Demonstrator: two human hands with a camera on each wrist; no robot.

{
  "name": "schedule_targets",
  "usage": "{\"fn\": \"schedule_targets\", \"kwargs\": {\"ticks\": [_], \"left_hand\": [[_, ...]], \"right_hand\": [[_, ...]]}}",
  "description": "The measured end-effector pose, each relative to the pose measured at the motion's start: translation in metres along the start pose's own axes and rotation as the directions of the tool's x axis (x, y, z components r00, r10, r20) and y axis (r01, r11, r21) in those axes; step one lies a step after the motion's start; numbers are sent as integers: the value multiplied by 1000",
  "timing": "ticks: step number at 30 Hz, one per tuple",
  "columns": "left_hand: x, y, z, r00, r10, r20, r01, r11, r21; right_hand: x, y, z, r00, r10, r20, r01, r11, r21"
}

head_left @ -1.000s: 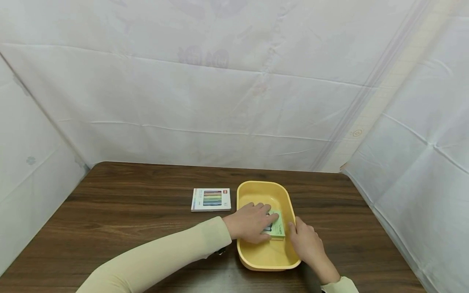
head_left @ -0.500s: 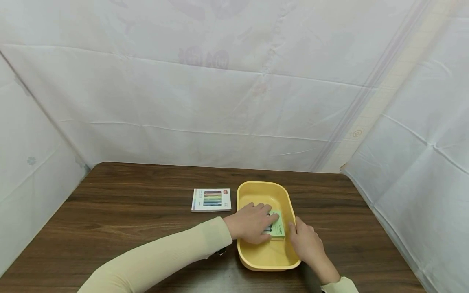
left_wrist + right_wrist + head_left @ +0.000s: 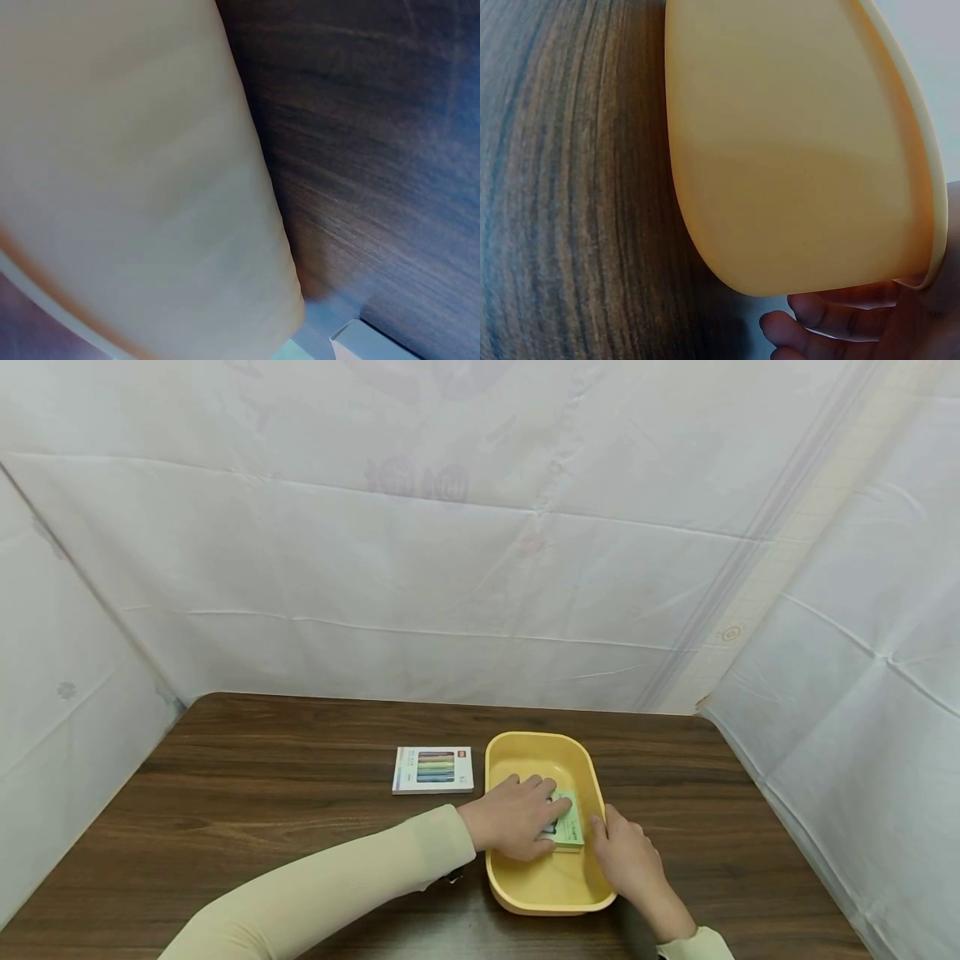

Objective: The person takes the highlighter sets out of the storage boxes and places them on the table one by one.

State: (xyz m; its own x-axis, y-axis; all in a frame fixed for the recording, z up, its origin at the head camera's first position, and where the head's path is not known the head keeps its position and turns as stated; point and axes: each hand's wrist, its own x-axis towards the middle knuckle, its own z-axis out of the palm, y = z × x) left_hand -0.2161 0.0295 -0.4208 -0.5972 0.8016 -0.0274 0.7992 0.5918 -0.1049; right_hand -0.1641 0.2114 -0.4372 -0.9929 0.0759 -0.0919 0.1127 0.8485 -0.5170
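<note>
1. Head view: a dark brown wood-grain table (image 3: 300,752) fills the lower part, with creased white sheeting (image 3: 450,568) behind its far edge.
2. Head view: a yellow oblong bin (image 3: 551,881) with rounded corners stands on the table, its far end towards the far edge, closer to the far right corner than to the far left one.
3. Head view: a flat, pale green rectangular box (image 3: 570,828) with dark print lies inside the bin, its left part covered.
4. Head view: the person's left grip (image 3: 515,817), a bare hand below a cream sleeve (image 3: 337,881), reaches over the bin's left rim and rests on the green box, fingers spread and thumb by its near edge. Whether it pinches the box or only lies on it, I cannot tell.
5. Head view: the person's right grip (image 3: 630,853), also a bare hand, grasps the bin's right rim, thumb at the inner side.
6. Head view: a flat white rectangular pack (image 3: 432,770) with a panel of coloured stripes lies just left of the bin, towards the table's far edge.
7. Left wrist view: a broad pale curved surface (image 3: 150,172) covers the left side, with table at right; the left fingers cannot be made out.
8. Right wrist view: the bin's smooth outer wall dominates; the right fingers (image 3: 847,319) are curled beside it, below the rim.
</note>
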Motion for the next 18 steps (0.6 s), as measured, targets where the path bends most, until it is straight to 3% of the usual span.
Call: {"fn": "schedule_targets", "kwargs": {"ticks": [18], "left_hand": [[-5, 0, -5, 999, 25, -32, -25, 1000, 17]], "right_hand": [[0, 1, 0, 1000, -2, 14, 2, 1000, 1]]}}
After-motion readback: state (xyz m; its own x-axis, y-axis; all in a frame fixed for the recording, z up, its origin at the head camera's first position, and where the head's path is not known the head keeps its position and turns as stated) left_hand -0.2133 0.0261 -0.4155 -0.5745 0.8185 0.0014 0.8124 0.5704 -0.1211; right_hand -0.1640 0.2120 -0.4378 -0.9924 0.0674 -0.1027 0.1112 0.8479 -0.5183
